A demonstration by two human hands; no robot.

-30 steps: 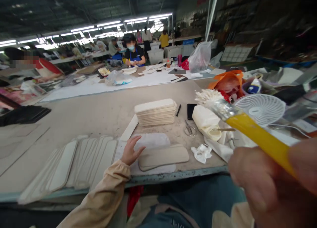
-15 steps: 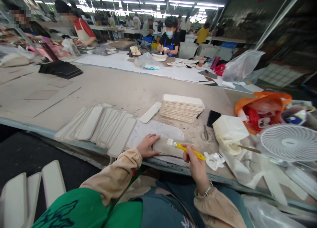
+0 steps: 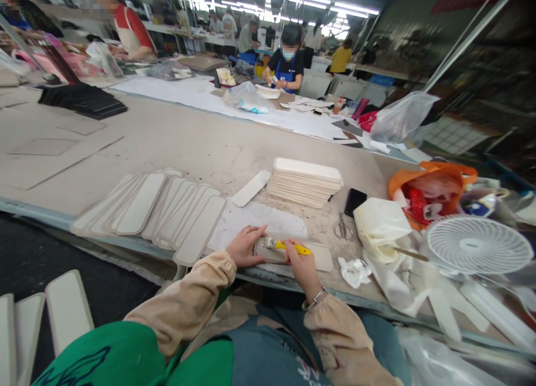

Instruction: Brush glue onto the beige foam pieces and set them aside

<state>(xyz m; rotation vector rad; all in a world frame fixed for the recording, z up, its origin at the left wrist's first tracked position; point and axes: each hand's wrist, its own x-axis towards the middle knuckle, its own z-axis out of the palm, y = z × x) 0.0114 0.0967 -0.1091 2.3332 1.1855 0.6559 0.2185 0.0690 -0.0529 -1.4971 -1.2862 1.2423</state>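
Observation:
A paintbrush (image 3: 299, 248) with a yellow handle is gripped in my right hand (image 3: 302, 266). Its whitish bristles rest on the left part of a long beige panel (image 3: 320, 256) with rounded corners, which lies flat near the table's front edge. My left hand (image 3: 246, 246) lies at the panel's left end, thumb and fingers stretched apart and touching it. Under and behind the panel is a white sheet (image 3: 268, 221). Beyond it stand a neat stack of similar panels (image 3: 305, 182) and one loose panel (image 3: 251, 189). Fanned-out panels (image 3: 200, 229) lie to the left.
On the right are scissors (image 3: 343, 230), a black phone (image 3: 355, 201), a crumpled tissue (image 3: 354, 271), a white container (image 3: 383, 223) with a stick, an orange bag (image 3: 454, 174) and a white fan (image 3: 479, 244). Black sheets (image 3: 84, 100) lie far left. A co-worker (image 3: 287, 62) sits opposite.
My right hand has moved left with the paintbrush, bringing its bristles to the panel's left part near my left hand. My left hand stays at the panel's end. The view has shifted slightly.

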